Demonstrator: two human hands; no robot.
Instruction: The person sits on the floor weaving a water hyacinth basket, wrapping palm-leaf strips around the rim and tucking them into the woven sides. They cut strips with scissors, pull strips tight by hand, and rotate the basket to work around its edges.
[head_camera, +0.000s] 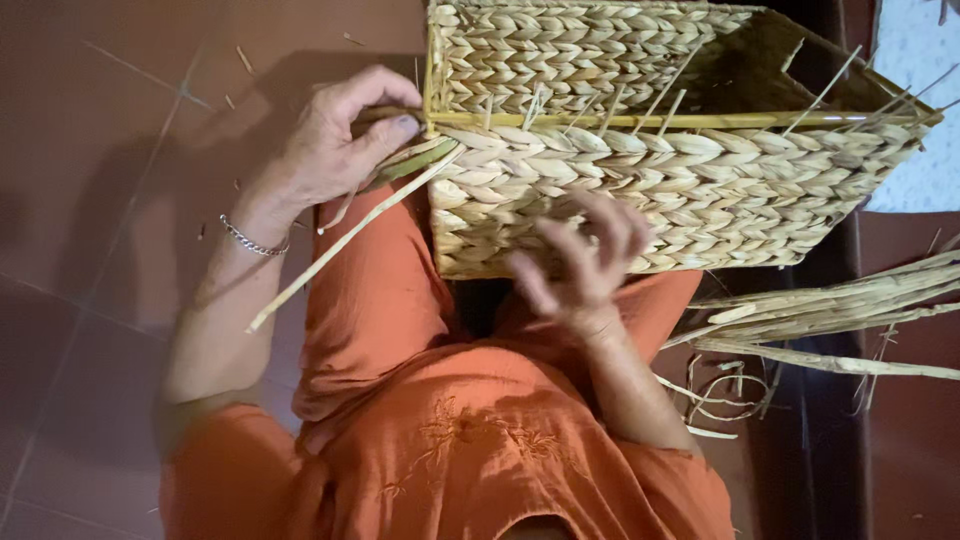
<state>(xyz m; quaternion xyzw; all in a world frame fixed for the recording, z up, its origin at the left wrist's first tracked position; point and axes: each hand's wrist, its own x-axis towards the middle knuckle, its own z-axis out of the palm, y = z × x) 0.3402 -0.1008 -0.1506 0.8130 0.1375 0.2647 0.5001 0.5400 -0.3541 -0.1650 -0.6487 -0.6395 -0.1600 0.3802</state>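
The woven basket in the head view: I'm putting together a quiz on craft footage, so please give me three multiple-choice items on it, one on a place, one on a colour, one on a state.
1. Where does the woven basket rest?
A. On the person's lap
B. On a shelf
C. Hanging from a hook

2. What colour are the person's clothes?
A. Blue
B. Orange
C. White

3. What is the left hand doing?
A. Lying flat on the floor
B. Pinching a strand at the basket's corner
C. Holding scissors

Answers:
1 A: the basket sits across the orange-clad legs, with the right hand against its near side.
2 B: shirt and trousers are both orange.
3 B: its fingers close on a long straw strand where the yellow frame meets the corner.
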